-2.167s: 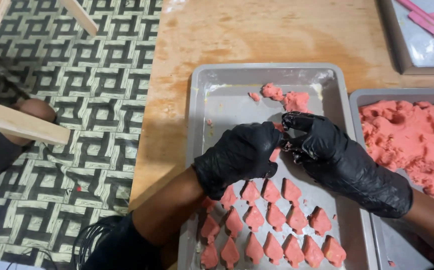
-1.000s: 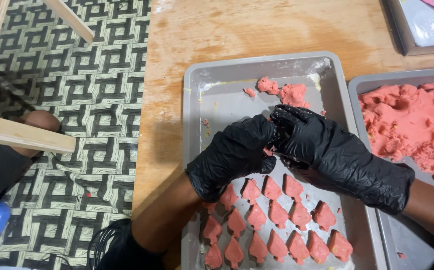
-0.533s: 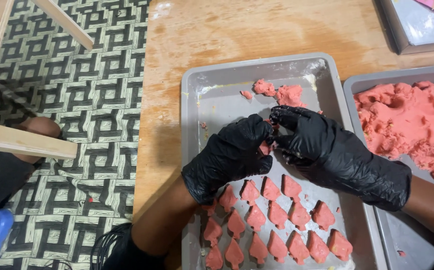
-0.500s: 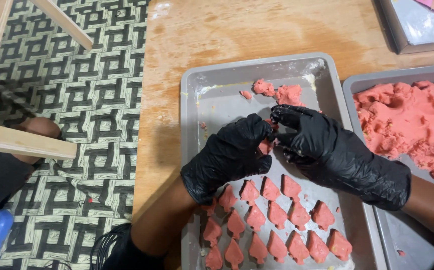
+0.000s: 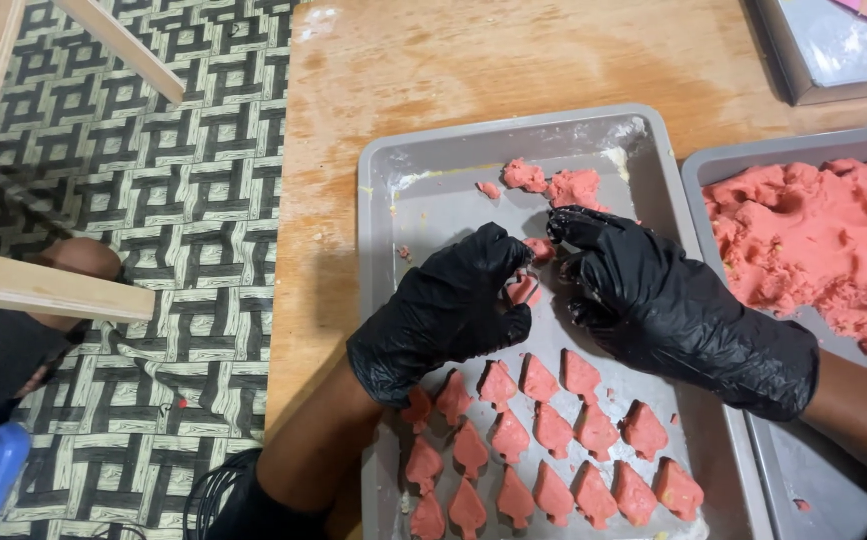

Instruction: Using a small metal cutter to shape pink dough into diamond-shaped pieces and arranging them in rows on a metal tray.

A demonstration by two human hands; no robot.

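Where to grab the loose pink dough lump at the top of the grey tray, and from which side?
Pinch the dough lump across its thick middle, coming from above. It lies low and irregular on the grey tray, with the tray wall close behind and both gloved hands below, so a top-down grip looks clearest.

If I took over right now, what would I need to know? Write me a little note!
Left hand: black glove, fingers curled on a small pink dough piece above the grey tray.
Right hand: black glove, fingertips pinching the same piece from the other side.
Done: rows of shaped pink pieces lie at the tray's near end.
Left: small dough scraps sit at the tray's far end, and a big pink dough mass fills the second tray on the right.
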